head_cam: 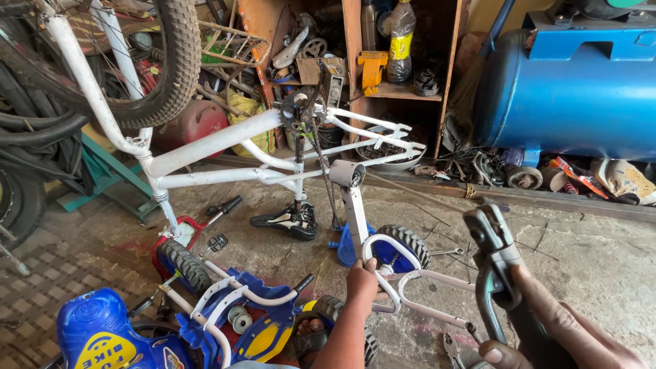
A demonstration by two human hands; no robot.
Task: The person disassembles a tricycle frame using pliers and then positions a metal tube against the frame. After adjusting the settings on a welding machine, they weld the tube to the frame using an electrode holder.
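The small white metal bicycle frame (403, 287) lies on the concrete floor (581, 266); your left hand (362, 277) grips its curved fork, while your right hand (547, 328) clasps dark pliers (493, 260) (jaws raised) beside it.

- This is a bicycle repair workshop, cluttered and worn.
- A white bicycle frame (225, 147) stands upside down on its saddle (285, 220) on a stained concrete floor (588, 246).
- Old tyres (34, 130) are stacked at the left.
- A wooden shelf (403, 92) holds bottles and greasy parts.
- A blue compressor tank (574, 96) lies at the right above scattered scrap.
- Small children's cycles (225, 321) lie in front.
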